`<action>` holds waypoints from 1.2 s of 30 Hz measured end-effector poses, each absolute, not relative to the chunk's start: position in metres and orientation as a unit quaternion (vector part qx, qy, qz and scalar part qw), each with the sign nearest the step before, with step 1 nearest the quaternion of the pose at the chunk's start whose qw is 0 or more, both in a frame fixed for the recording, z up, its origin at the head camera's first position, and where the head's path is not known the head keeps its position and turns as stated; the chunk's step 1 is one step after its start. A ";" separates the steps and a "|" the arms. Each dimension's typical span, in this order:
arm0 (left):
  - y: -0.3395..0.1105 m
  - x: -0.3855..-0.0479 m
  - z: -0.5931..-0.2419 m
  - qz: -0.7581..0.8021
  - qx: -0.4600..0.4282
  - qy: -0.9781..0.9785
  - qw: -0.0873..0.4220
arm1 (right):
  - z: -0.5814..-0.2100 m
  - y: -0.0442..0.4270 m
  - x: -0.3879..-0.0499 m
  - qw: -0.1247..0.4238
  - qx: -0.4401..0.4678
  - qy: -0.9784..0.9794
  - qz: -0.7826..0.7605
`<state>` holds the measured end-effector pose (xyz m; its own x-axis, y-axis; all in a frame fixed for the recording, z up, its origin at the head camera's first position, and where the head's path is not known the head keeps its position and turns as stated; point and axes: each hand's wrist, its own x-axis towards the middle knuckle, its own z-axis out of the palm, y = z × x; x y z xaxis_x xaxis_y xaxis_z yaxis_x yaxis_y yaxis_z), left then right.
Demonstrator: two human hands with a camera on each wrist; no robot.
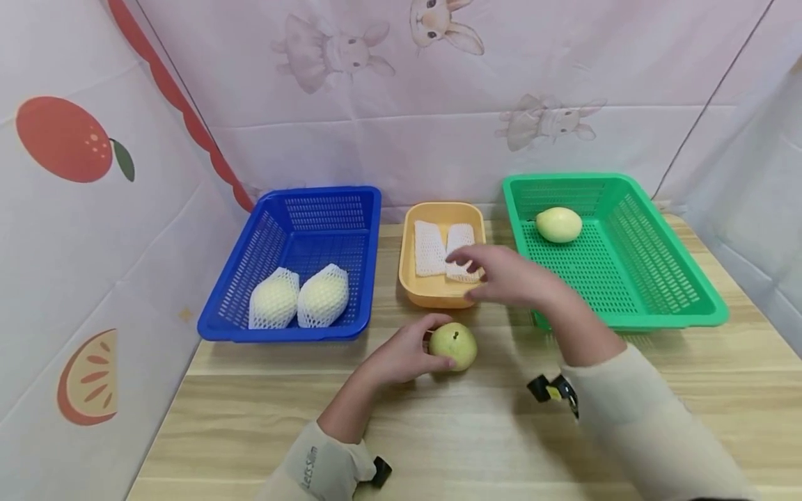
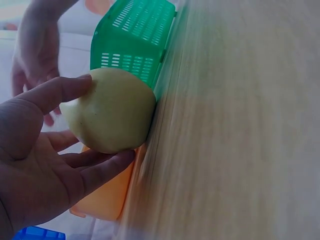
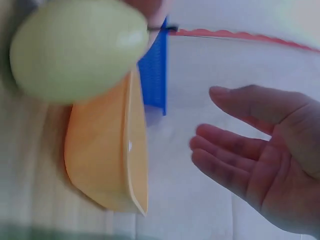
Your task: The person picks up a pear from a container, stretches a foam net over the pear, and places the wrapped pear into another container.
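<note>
A yellow-green pear (image 1: 454, 346) with a short dark stem rests on the table, and my left hand (image 1: 406, 351) holds it from the left side. In the left wrist view, the thumb and fingers curve around the pear (image 2: 112, 110). Over the yellow-orange bin (image 1: 410, 289) hovers my right hand (image 1: 510, 276), its fingers loosely bent and holding nothing. Beneath and beside that hand, a white foam net sleeve (image 1: 460, 243) lies in the bin, partly hidden. Another foam net sleeve (image 1: 429, 249) lies to its left.
At the left, a blue basket (image 1: 370, 278) holds two pears in foam nets, one left (image 1: 274, 300) and one right (image 1: 323, 296). To the right stands a green basket (image 1: 679, 321) with one bare pear (image 1: 559, 225). A fabric-covered wall (image 1: 407, 153) rises behind the containers.
</note>
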<state>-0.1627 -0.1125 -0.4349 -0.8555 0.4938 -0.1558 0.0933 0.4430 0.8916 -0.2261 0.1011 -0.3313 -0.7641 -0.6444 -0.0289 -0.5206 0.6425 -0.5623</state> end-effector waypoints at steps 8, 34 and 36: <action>-0.113 -0.162 -0.434 0.477 0.180 0.835 0.209 | -0.336 0.066 -0.273 0.122 -0.287 0.947 -0.074; -0.118 -0.158 -0.424 0.488 0.191 0.822 0.223 | -0.357 0.055 -0.293 0.181 -0.238 0.954 -0.004; -0.121 -0.159 -0.421 0.496 0.187 0.817 0.225 | -0.353 0.060 -0.293 0.177 -0.243 0.953 -0.042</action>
<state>-0.1586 -0.1211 -0.4207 -0.8282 0.5298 -0.1826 0.0827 0.4377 0.8953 -0.2934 0.0603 -0.3526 -0.8195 -0.4781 -0.3161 -0.4482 0.8783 -0.1664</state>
